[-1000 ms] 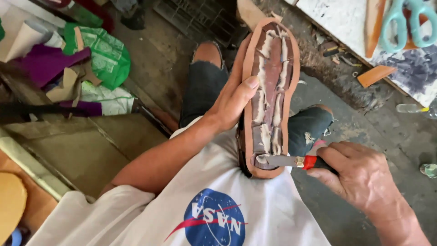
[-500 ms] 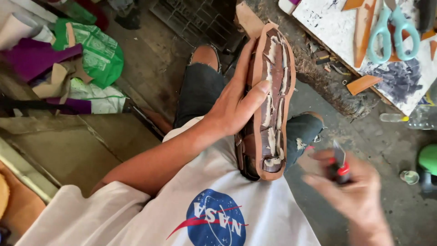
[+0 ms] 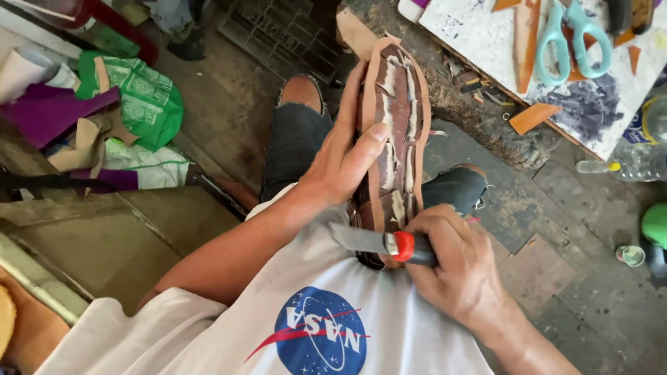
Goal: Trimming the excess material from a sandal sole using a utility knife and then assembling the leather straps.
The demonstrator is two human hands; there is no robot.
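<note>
A brown leather shoe [image 3: 393,111] stands sole-up on my lap, its underside showing pale folded strips and a tan rim. My left hand [image 3: 340,156] grips it from the left side, thumb pressed across the sole. In my right hand [image 3: 455,260] is a knife [image 3: 375,242] with a red collar and black handle. Its flat blade points left and lies across the heel end of the shoe, close to my white shirt.
A white stained board [image 3: 500,48] at the upper right carries teal scissors [image 3: 573,38] and leather scraps [image 3: 531,117]. A plastic bottle [image 3: 625,165] lies on the rough floor at right. Green bags [image 3: 142,97], purple material [image 3: 48,111] and offcuts sit at upper left.
My right hand had drawn away to the right with the knife; now it is back at the heel with the blade laid across the shoe. The left hand keeps its grip.
</note>
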